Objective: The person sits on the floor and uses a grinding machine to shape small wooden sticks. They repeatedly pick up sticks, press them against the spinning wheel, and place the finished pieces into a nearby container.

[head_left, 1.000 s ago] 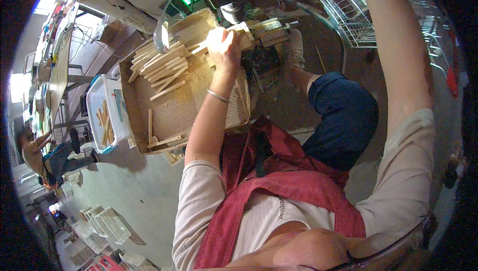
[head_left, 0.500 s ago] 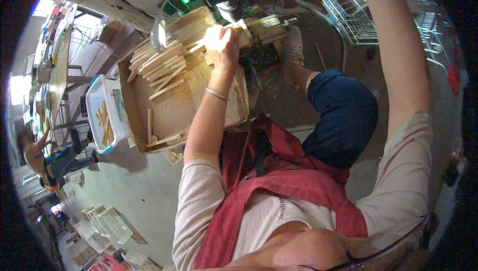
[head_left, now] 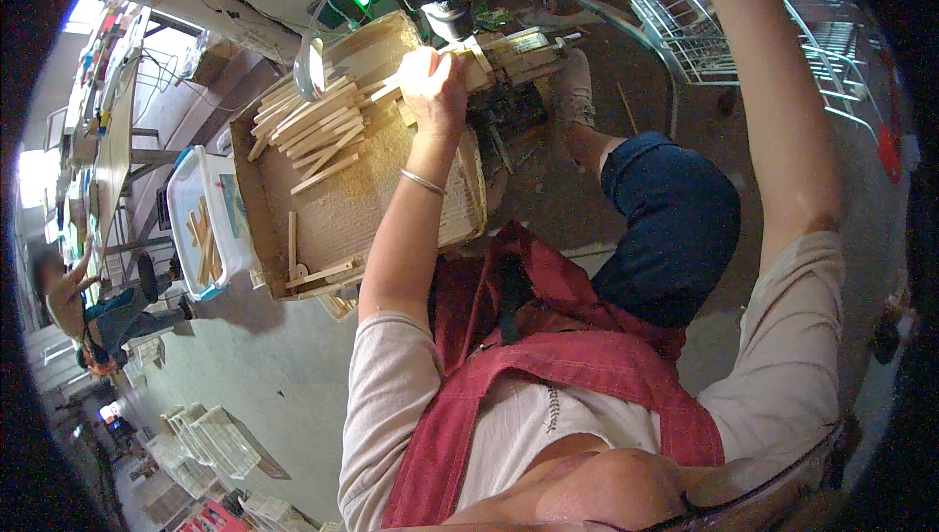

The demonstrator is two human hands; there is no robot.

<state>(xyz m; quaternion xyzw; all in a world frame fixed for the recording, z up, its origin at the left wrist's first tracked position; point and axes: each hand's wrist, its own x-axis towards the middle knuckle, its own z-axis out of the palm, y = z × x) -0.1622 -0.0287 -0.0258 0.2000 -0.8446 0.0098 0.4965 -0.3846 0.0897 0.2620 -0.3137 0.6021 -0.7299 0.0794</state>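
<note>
My left hand (head_left: 433,92) is closed on a pale wooden strip at the top right of a cardboard tray (head_left: 377,219), beside a fixture (head_left: 523,48) with more wood in it, under a machine head (head_left: 448,22). Loose pale strips (head_left: 308,126) lie in the sawdust-covered tray to the left of my hand, under a silver curved fitting (head_left: 311,72). My right forearm (head_left: 782,121) reaches up past a wire basket at the upper right; my right hand is beyond the picture's top edge.
A white plastic tub (head_left: 230,229) with brown sticks stands left of the tray. Another person (head_left: 93,312) works at a cluttered bench (head_left: 127,121) at far left. Pale crates (head_left: 210,444) lie on the floor at lower left. The wire basket (head_left: 655,14) adjoins metal tubing.
My left hand has moved slightly up and to the left, still closed. My right elbow has dropped a little in the picture. The other person's arm is raised higher at the bench.
</note>
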